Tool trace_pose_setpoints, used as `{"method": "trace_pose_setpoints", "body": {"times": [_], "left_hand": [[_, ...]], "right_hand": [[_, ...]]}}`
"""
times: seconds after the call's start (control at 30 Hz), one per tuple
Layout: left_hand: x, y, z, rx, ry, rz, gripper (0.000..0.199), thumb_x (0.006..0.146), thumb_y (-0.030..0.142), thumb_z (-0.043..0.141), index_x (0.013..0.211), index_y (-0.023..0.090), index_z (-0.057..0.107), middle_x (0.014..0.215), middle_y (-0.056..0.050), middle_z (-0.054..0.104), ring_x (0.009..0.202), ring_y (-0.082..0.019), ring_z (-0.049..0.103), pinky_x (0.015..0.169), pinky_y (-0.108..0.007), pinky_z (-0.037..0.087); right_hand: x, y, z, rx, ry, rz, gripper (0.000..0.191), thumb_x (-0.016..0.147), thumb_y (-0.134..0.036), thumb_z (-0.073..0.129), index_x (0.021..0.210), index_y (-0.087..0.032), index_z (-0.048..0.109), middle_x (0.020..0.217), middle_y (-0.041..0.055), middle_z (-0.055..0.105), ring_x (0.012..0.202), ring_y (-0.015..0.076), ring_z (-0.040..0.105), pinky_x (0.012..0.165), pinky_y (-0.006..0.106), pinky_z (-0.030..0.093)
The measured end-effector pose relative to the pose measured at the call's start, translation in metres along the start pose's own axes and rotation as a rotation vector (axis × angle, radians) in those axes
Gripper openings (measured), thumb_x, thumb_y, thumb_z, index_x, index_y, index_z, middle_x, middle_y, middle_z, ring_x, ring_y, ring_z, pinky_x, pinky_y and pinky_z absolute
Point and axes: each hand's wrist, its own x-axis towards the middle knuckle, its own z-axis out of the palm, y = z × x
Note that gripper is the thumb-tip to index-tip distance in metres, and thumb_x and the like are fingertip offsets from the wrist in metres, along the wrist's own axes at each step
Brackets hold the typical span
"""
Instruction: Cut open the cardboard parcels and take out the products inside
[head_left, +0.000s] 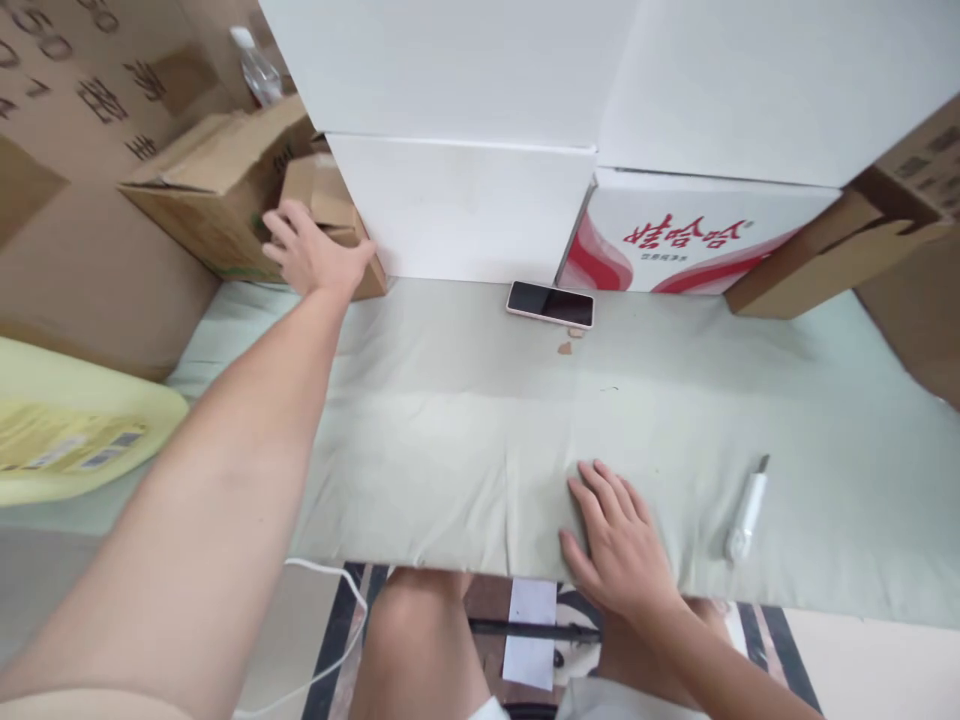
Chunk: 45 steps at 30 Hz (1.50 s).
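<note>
Reaching out to ten o'clock of the table covered in pale green cloth [450,400], the left hand [319,255] spans a small brown cardboard box [321,190], thumb and fingers spread wide over it; whether they grip it, I cannot tell. That box stands at ten o'clock too, between a larger brown cardboard carton [251,215] and a plain white box [472,210].

At five o'clock the right hand [622,545] lies palm down at the table's near edge, holding nothing visible, its fingers a little apart.

A white-handled cutter with a dark tip [748,515] lies at four o'clock, and a black-screened phone with a pale rim [550,303] at twelve. A white box printed in red [690,235] stands at one o'clock, beside an open brown cardboard box [817,262] at two. At nine o'clock is a rounded pale yellow pack [97,385].
</note>
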Motion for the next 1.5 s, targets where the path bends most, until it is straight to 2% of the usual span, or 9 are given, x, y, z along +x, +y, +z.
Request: {"method": "trace_pose_setpoints", "body": {"times": [0.37, 0.67, 0.8, 0.9, 1.13, 1.23, 1.33, 1.4, 1.5], "left_hand": [[-0.178, -0.003, -0.068, -0.055, 0.093, -0.114, 0.064, 0.070, 0.031, 0.078, 0.127, 0.020, 0.050, 0.145, -0.017, 0.046, 0.138, -0.041, 0.043, 0.115, -0.060, 0.039], [-0.315, -0.010, -0.086, -0.316, -0.256, 0.498, 0.071, 0.064, 0.032, 0.080, 0.126, 0.024, 0.045, 0.151, -0.017, 0.045, 0.145, -0.035, 0.042, 0.120, -0.049, 0.037], [-0.324, -0.002, -0.082, -0.506, -0.399, 0.424, 0.042, 0.083, 0.037, 0.066, 0.120, 0.026, 0.050, 0.151, -0.014, 0.042, 0.156, -0.028, 0.028, 0.121, -0.042, 0.038], [-0.323, 0.011, -0.076, -0.592, -0.402, 0.232, 0.016, 0.098, 0.034, 0.044, 0.111, 0.028, 0.052, 0.143, -0.010, 0.049, 0.159, -0.021, 0.024, 0.124, -0.042, 0.036], [-0.313, 0.018, -0.073, -0.656, -0.522, 0.205, 0.023, 0.085, 0.022, 0.046, 0.106, 0.028, 0.053, 0.146, -0.007, 0.053, 0.147, -0.020, 0.045, 0.114, -0.038, 0.048], [-0.294, 0.031, -0.090, -0.653, -0.697, 0.241, 0.036, 0.077, 0.017, 0.048, 0.111, 0.029, 0.054, 0.141, -0.006, 0.057, 0.131, -0.023, 0.057, 0.106, -0.041, 0.053], [-0.282, 0.067, -0.110, -0.518, -0.604, 0.383, 0.048, 0.071, 0.010, 0.051, 0.114, 0.029, 0.058, 0.142, -0.005, 0.056, 0.128, -0.025, 0.056, 0.105, -0.045, 0.051], [-0.286, 0.098, -0.117, -0.399, -0.433, 0.498, 0.040, 0.077, 0.012, 0.053, 0.114, 0.026, 0.062, 0.140, -0.006, 0.058, 0.128, -0.026, 0.055, 0.108, -0.044, 0.047], [-0.303, 0.134, -0.114, -0.173, -0.434, 0.571, 0.032, 0.091, 0.024, 0.049, 0.118, 0.023, 0.066, 0.134, -0.010, 0.065, 0.125, -0.031, 0.058, 0.109, -0.048, 0.043]], "right_hand": [[-0.004, 0.005, -0.005, 0.184, -0.079, 0.109, 0.053, 0.099, -0.041, 0.042, 0.140, -0.011, 0.058, 0.153, 0.0191, 0.053, 0.148, 0.0352, 0.041, 0.121, 0.053, 0.032], [-0.024, 0.026, -0.019, 0.321, 0.069, 0.180, 0.037, 0.096, -0.033, 0.042, 0.121, -0.017, 0.065, 0.134, 0.0164, 0.062, 0.127, 0.0291, 0.055, 0.117, 0.047, 0.038], [-0.054, 0.075, -0.037, 0.278, 0.227, 0.489, 0.046, 0.091, -0.035, 0.046, 0.130, -0.015, 0.061, 0.136, 0.0211, 0.054, 0.132, 0.0349, 0.050, 0.115, 0.054, 0.035], [-0.071, 0.113, -0.047, 0.295, 0.083, 0.766, 0.059, 0.084, -0.039, 0.052, 0.139, -0.017, 0.058, 0.135, 0.0218, 0.050, 0.133, 0.0371, 0.046, 0.112, 0.054, 0.035], [-0.085, 0.149, -0.059, 0.476, -0.109, 0.816, 0.017, 0.073, -0.037, 0.060, 0.077, -0.021, 0.062, 0.076, 0.0050, 0.055, 0.082, 0.0233, 0.055, 0.084, 0.041, 0.045], [-0.088, 0.148, -0.066, 0.601, -0.075, 0.849, 0.028, 0.072, -0.041, 0.058, 0.091, -0.021, 0.062, 0.078, 0.0014, 0.059, 0.064, 0.0154, 0.050, 0.066, 0.033, 0.043], [-0.085, 0.140, -0.082, 0.911, 0.079, 0.874, 0.048, 0.075, -0.050, 0.054, 0.116, -0.024, 0.058, 0.083, -0.0015, 0.061, 0.055, 0.0114, 0.050, 0.055, 0.028, 0.041], [-0.077, 0.132, -0.099, 1.271, 0.263, 0.843, 0.051, 0.070, -0.047, 0.062, 0.117, -0.026, 0.058, 0.083, -0.0026, 0.063, 0.056, 0.0111, 0.055, 0.055, 0.028, 0.046], [-0.060, 0.118, -0.125, 1.628, 0.473, 0.710, 0.046, 0.064, -0.035, 0.071, 0.108, -0.025, 0.062, 0.079, -0.0028, 0.066, 0.066, 0.0128, 0.066, 0.063, 0.028, 0.054]]}}
